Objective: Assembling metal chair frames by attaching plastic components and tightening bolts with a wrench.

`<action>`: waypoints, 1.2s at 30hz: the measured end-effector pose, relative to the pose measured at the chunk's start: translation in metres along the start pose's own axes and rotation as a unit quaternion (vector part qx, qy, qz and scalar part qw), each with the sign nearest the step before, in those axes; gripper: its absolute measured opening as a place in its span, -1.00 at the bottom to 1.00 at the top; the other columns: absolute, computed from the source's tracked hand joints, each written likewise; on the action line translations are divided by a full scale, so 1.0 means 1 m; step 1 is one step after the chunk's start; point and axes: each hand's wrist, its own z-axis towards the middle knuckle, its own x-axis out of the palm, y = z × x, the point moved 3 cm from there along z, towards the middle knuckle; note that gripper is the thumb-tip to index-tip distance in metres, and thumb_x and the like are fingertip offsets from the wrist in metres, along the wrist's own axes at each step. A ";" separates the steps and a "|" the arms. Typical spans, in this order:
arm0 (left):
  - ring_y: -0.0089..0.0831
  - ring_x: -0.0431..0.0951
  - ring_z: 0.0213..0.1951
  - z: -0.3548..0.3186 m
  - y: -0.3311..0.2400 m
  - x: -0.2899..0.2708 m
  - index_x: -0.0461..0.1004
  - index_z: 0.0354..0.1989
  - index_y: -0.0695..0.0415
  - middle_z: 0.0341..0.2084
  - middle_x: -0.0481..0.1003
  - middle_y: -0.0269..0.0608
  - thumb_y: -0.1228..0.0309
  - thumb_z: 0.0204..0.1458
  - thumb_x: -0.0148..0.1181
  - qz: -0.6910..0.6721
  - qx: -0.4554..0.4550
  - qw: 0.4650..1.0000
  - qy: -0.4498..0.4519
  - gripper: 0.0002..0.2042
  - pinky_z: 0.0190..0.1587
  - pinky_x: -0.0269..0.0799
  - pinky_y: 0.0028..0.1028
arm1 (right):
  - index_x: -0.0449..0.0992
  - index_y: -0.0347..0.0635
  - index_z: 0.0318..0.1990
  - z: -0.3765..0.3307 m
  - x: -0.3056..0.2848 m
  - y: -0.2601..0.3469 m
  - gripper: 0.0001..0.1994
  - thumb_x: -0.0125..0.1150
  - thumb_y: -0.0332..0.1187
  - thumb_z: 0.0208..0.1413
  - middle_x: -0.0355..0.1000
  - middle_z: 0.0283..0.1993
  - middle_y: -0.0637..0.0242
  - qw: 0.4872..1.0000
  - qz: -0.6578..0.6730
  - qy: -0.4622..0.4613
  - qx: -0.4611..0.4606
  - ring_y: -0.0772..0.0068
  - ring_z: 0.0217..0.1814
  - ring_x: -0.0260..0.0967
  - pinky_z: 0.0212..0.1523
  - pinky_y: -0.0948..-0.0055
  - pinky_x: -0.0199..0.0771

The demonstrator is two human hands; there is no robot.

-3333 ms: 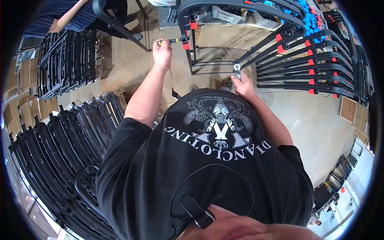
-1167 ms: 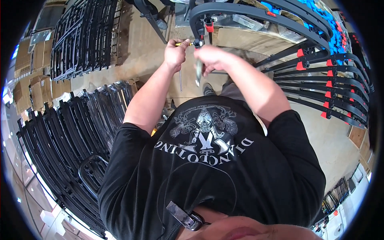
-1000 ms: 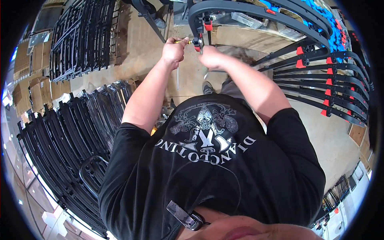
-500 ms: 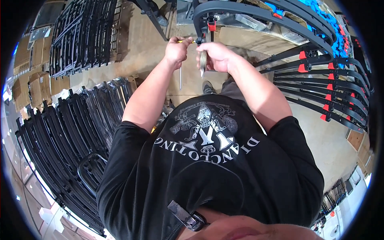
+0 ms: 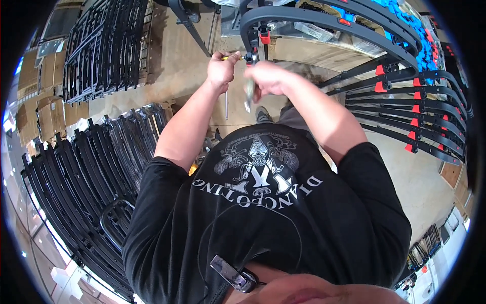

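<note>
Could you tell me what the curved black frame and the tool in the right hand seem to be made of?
Curved black frame: likely metal tubing with matte black paint, judging by its even dull sheen. Tool in the right hand: probably bare steel, silvery grey, though blurred.

A yellow-handled tool (image 5: 229,57) is gripped by the left hand (image 5: 221,68) at the black frame (image 5: 304,19); a blurred metal wrench (image 5: 249,91) is held by the right hand (image 5: 268,78).

Black tee (image 5: 273,218) w/ grey-white chest graphic, short sleeves.
</note>
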 end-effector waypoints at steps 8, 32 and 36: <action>-0.65 0.13 -0.73 -0.006 -0.002 -0.002 0.36 -0.22 0.10 -0.64 0.30 -0.45 0.27 0.16 0.37 -0.002 -0.007 1.000 0.011 -0.72 -0.74 -0.03 -0.50 | 0.46 -0.29 -0.22 -0.003 0.003 -0.014 -0.83 0.05 -0.36 0.24 0.48 -0.47 0.22 0.967 -0.123 -0.200 -0.102 0.16 -0.60 0.45 -0.49 0.16 0.58; -0.62 0.24 -0.66 -0.004 -0.009 0.006 0.39 -0.23 0.13 -0.56 0.40 -0.37 0.29 0.12 0.40 0.025 0.012 1.000 0.011 -0.71 -0.66 0.12 -0.47 | 0.40 -0.50 -0.06 0.008 0.001 -0.027 -0.69 0.10 -0.38 0.18 0.54 -0.29 0.02 0.993 -0.077 -0.038 -0.076 -0.03 -0.46 0.58 -0.43 0.00 0.65; -0.68 0.11 -0.74 -0.002 -0.007 0.003 0.36 -0.26 0.08 -0.68 0.23 -0.51 0.30 0.19 0.33 0.023 0.045 0.998 -0.022 -0.76 -0.74 -0.05 -0.52 | 0.44 -0.61 -0.10 0.001 -0.003 -0.005 -0.66 0.11 -0.37 0.15 0.53 -0.17 -0.26 0.939 -0.328 -0.091 -0.039 -0.10 -0.33 0.61 -0.31 0.07 0.65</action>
